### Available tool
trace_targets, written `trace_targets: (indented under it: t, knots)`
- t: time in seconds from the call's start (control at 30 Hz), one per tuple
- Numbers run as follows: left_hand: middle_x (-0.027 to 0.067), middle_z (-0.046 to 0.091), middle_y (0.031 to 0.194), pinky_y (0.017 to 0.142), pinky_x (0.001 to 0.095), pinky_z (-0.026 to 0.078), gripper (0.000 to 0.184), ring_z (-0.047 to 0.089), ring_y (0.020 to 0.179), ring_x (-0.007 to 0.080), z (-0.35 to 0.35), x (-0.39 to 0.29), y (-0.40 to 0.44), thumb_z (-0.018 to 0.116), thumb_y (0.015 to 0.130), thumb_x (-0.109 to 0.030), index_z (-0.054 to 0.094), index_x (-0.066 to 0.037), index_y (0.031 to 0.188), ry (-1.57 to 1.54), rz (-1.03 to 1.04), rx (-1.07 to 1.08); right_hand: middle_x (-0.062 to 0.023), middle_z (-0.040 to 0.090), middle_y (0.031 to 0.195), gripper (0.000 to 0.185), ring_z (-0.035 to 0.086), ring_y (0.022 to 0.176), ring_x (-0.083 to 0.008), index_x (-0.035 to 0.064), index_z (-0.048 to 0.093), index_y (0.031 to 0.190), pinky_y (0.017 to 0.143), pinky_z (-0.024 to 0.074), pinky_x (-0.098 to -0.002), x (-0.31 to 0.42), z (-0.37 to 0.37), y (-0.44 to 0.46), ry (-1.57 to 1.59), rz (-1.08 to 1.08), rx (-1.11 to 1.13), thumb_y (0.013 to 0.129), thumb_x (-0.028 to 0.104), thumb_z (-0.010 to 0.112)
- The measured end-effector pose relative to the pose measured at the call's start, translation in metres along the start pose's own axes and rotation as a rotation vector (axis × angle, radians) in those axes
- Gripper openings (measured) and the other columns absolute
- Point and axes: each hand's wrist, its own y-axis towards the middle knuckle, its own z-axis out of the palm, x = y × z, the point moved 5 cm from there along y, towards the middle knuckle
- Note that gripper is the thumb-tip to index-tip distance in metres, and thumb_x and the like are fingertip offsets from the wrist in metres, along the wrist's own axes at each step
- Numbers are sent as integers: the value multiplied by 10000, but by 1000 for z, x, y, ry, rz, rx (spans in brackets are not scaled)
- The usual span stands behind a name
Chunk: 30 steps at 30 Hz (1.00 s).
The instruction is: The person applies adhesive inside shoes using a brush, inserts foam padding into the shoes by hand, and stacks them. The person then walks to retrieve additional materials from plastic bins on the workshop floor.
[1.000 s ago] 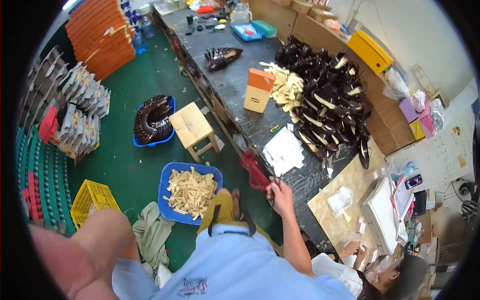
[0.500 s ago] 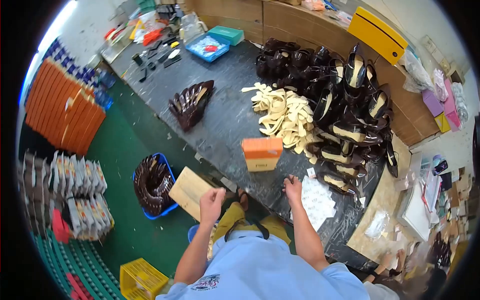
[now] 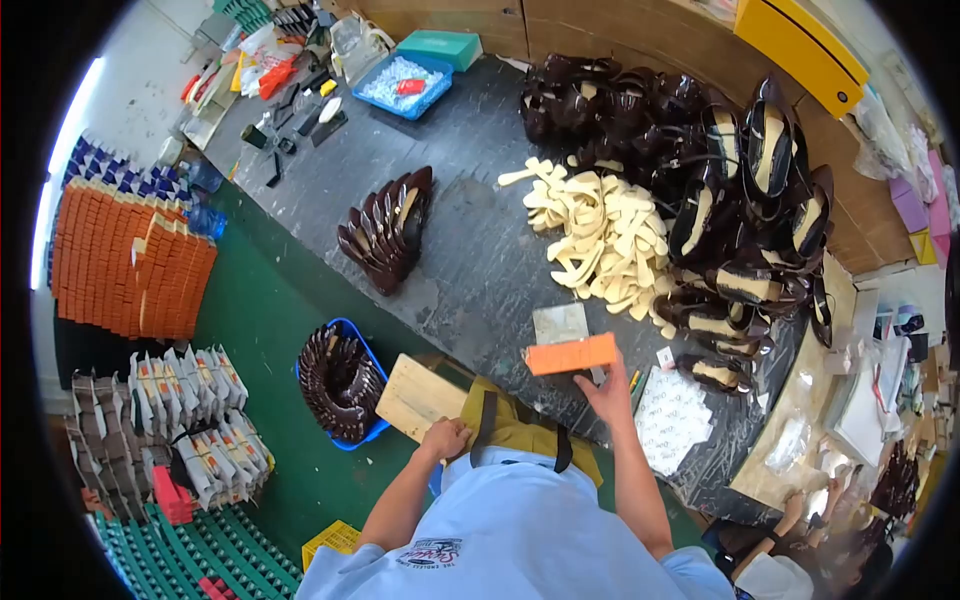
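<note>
My right hand (image 3: 606, 393) grips an orange box (image 3: 572, 354) by its right end, over the near edge of the dark table. Behind the box, a pale square piece (image 3: 560, 323) lies on the tabletop. My left hand (image 3: 446, 438) is closed at my lap, beside a wooden board (image 3: 422, 397); whatever its curled fingers may hold is hidden. White printed labels (image 3: 672, 420) lie to the right of my right hand. Beyond the box is a heap of cream insoles (image 3: 605, 230), with many dark glossy shoes (image 3: 735, 200) piled next to it.
A fan of dark shoe pieces (image 3: 388, 232) lies on the table's left part. Farther back stands a blue tray (image 3: 405, 90) of small pale bits. On the floor are a blue basket (image 3: 378, 428) of dark pieces and a yellow crate (image 3: 327, 540). Another person's arm (image 3: 790, 515) shows lower right.
My right hand has taken hold of the orange box, which stood upright on the table, and tipped it. My left hand has come down closer to my lap. The view has shifted slightly.
</note>
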Motion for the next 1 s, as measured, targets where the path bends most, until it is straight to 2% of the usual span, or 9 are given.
trace_targets:
  t: [0.23, 0.27, 0.37, 0.4, 0.5, 0.6, 0.7, 0.73, 1.0]
  knots:
    - [248, 691, 1153, 1012, 472, 524, 377, 658, 1112, 411, -83, 17, 33, 611, 976, -393, 764, -50, 1012, 212, 354, 273, -156, 632, 1401, 700, 627, 1311, -269, 25, 551, 1450, 1110, 491, -388, -34, 20, 4, 161, 123, -74, 813, -8, 837]
    - [232, 700, 1137, 989, 487, 544, 377, 674, 1111, 408, -90, 21, 47, 626, 961, -389, 763, -41, 1009, 302, 392, 305, -162, 642, 1323, 606, 648, 1236, -306, 29, 581, 1342, 1059, 511, -408, -6, 22, 2, 40, 120, -110, 796, 11, 843]
    - [216, 711, 1131, 956, 499, 568, 364, 694, 1112, 400, -132, 10, 67, 628, 953, -380, 771, -49, 1005, 598, 467, 273, -174, 638, 1222, 526, 650, 1159, -356, 37, 583, 1229, 1009, 515, -426, 0, 75, -13, -156, 24, -375, 778, 45, 855]
    - [209, 721, 1148, 937, 508, 583, 359, 704, 1124, 395, -150, -3, 69, 611, 953, -369, 778, -57, 1013, 722, 454, 338, -139, 622, 1142, 347, 643, 1074, -298, -1, 638, 1130, 951, 507, -373, 10, 99, -16, -71, 96, -508, 823, 60, 788]
    - [210, 720, 1173, 943, 506, 581, 370, 701, 1135, 395, -180, 12, 90, 587, 962, -369, 779, -57, 1008, 801, 522, 464, -147, 590, 1134, 392, 613, 1079, -331, 3, 605, 1130, 966, 491, -396, 53, 155, -5, -118, 75, -637, 805, 66, 816]
    - [205, 720, 1182, 941, 508, 582, 349, 703, 1133, 394, -196, 41, 102, 570, 970, -336, 771, -62, 1048, 812, 503, 579, -101, 539, 1120, 476, 572, 1032, -218, 30, 543, 1107, 943, 473, -327, 49, 207, -1, 41, 155, -668, 766, 35, 875]
    - [205, 742, 1127, 947, 508, 578, 328, 707, 1123, 396, -208, 47, 112, 606, 943, -303, 756, -45, 1080, 841, 507, 561, -130, 513, 1186, 446, 579, 1124, -241, 14, 543, 1131, 930, 520, -299, 41, 241, 8, 371, 150, -702, 775, -74, 795]
    - [205, 747, 1119, 951, 508, 577, 323, 708, 1121, 396, -207, 56, 119, 621, 932, -297, 754, -40, 1076, 884, 510, 556, -101, 474, 1183, 397, 555, 1143, -190, 11, 536, 1105, 976, 505, -275, 44, 246, 11, 456, 88, -708, 792, -168, 702]
    - [191, 767, 1121, 973, 495, 567, 288, 723, 1124, 370, -179, 124, 160, 674, 876, -235, 782, -42, 1061, 1032, 528, 537, -150, 497, 1363, 429, 546, 1335, -234, -15, 545, 1295, 1126, 487, -329, 39, 308, 29, 615, -107, -606, 895, -124, 657]
